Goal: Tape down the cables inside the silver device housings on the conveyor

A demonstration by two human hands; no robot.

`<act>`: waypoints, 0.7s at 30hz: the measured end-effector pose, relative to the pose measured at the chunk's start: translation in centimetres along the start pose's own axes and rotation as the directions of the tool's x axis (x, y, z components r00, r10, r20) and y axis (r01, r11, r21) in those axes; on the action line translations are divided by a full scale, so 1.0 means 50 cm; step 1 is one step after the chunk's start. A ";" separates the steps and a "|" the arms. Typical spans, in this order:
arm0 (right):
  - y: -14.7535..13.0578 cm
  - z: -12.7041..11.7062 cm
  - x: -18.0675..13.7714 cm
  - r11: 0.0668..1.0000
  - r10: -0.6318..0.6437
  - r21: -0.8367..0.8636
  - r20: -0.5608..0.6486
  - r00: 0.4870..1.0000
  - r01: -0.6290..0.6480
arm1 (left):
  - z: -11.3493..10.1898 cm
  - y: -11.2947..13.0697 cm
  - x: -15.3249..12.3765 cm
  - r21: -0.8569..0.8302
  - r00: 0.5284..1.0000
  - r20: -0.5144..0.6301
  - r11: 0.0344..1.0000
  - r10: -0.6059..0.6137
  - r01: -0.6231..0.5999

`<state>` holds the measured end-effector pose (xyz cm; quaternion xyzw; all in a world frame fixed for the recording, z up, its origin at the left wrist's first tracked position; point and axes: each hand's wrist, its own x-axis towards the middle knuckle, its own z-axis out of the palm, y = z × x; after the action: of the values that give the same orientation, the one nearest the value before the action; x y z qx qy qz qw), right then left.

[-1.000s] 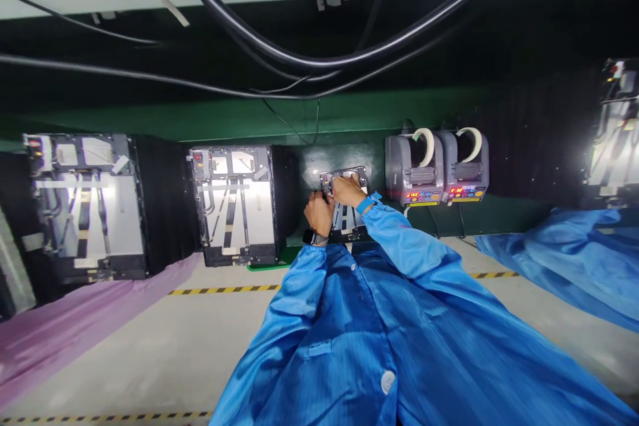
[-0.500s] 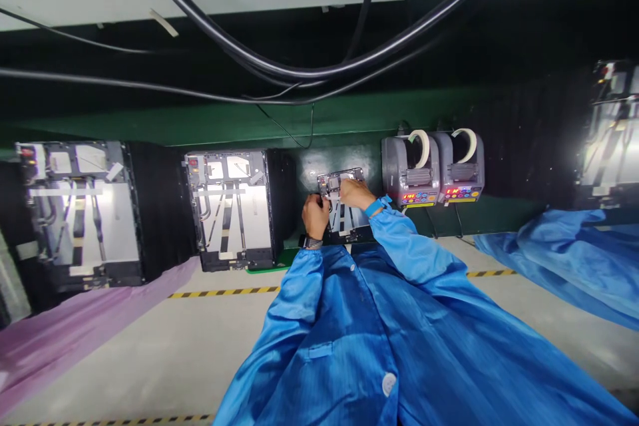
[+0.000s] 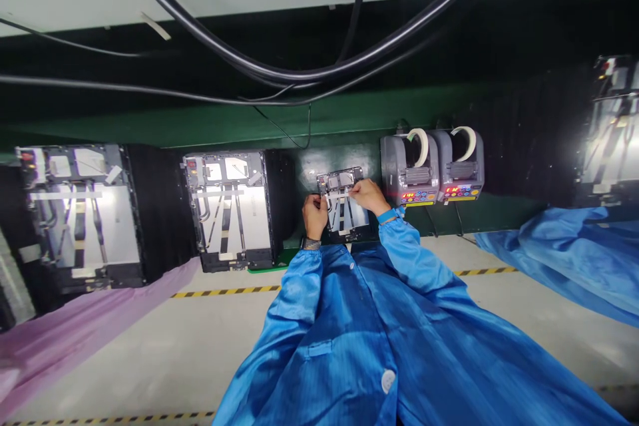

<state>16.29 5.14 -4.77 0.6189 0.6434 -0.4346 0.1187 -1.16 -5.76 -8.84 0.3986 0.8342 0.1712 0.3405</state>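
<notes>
Hidden: the lower part of the small panel (image 3: 344, 213) is covered by the two wrists and the blue smock (image 3: 349, 333); only its upper half shows.
Hard to make out: the panel's parts are too small to tell apart, and the digits on the two tape dispensers (image 3: 410, 170) cannot be read.
Left hand (image 3: 314, 213): at the panel's left edge, its fingers (image 3: 319, 200) drawn in narrow at the left end of a pale strip (image 3: 342, 194). Whether they pinch the strip or press it down cannot be told.
Right hand (image 3: 370, 197): at the panel's upper right, its fingers (image 3: 356, 192) likewise narrow at the strip's right end, grip unclear.
Strip: it runs across the upper part of the panel, from one hand to the other.
Cut off: the bright panel at the far right (image 3: 612, 133) and the blue sleeve (image 3: 559, 259) below it run out of the picture; a purple sleeve (image 3: 74, 326) leaves at the lower left.
Counter (image 3: 329, 120): dark green, carrying the small panel, two larger panels (image 3: 229, 210) to its left, and the dispensers just to its right.
Room: thick black cables (image 3: 309, 70) sag overhead against a pale wall; the grey floor (image 3: 190, 353) carries yellow-and-black striped lines.
Change: half a second ago the right hand lay over the panel's top middle, close to the left hand, and no strip showed. Now it has moved right, the hands are apart and the strip lies between them. The left hand has kept its place.
</notes>
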 end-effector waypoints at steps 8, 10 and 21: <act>0.014 0.006 -0.005 0.996 -0.003 0.087 -0.050 0.999 0.008 | 0.003 0.047 -0.030 0.292 0.999 -0.037 0.956 -0.001 0.012; 0.020 0.008 -0.010 0.993 0.004 0.119 -0.056 0.998 0.003 | 0.004 0.047 -0.030 0.287 0.999 -0.038 0.958 0.012 -0.001; 0.013 0.030 -0.013 0.987 -0.005 0.157 -0.076 0.997 0.017 | 0.007 0.052 -0.033 0.289 0.999 -0.045 0.957 -0.015 0.028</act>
<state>16.42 3.53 -5.47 0.6388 0.6143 -0.4613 0.0428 1.23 -5.43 -6.92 0.4313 0.8616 0.0518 0.2623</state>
